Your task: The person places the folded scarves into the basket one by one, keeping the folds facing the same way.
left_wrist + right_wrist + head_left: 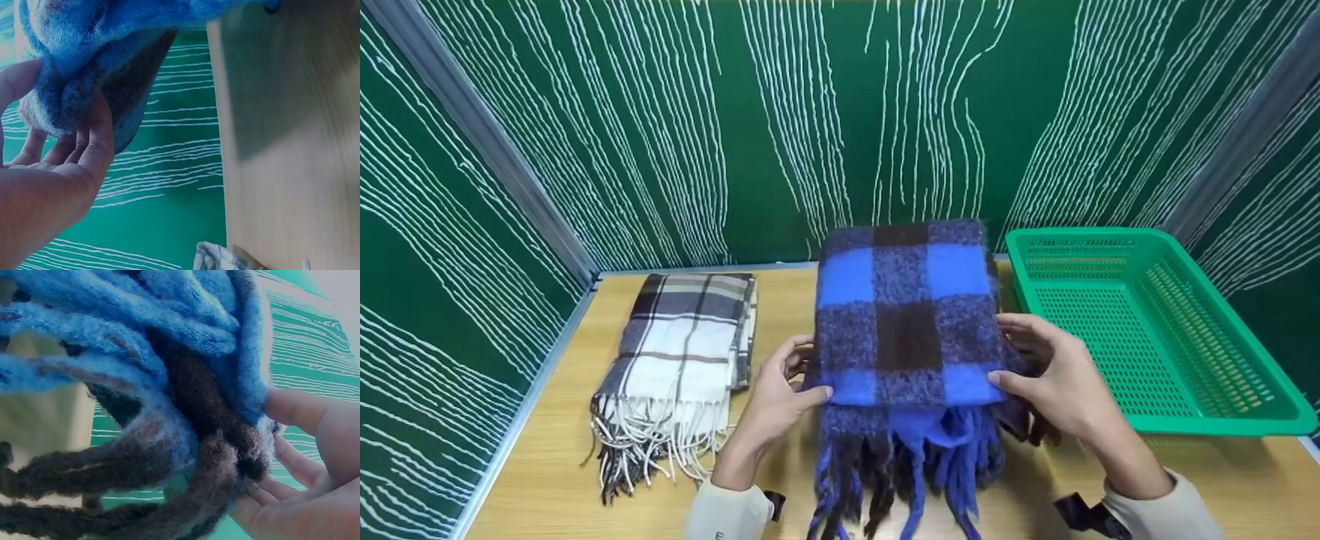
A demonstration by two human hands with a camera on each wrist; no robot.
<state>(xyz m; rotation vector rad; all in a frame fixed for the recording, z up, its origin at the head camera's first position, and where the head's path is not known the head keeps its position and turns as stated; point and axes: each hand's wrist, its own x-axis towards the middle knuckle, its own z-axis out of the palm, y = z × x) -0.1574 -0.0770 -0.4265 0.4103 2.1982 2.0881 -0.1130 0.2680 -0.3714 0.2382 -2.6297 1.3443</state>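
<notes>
A folded blue and dark brown checked scarf (907, 322) with thick fringe hangs between both hands, in the middle of the head view. The left hand (780, 397) grips its left edge, thumb on the top face and fingers beneath. On the opposite edge the right hand (1061, 375) holds it the same way. In the left wrist view, fingers and thumb of the left hand (62, 157) pinch a thick fold of fuzzy cloth. Blue and brown fringe (208, 394) fills much of the right wrist view, beside the right hand (315, 467). The scarf's underside is mostly hidden.
A second folded scarf (682, 345), white, grey and brown plaid with fringe, lies on the wooden table (540, 450) at the left. At the right stands a green plastic basket (1230, 315). Green panels with white lines (780, 112) enclose the table's back and sides.
</notes>
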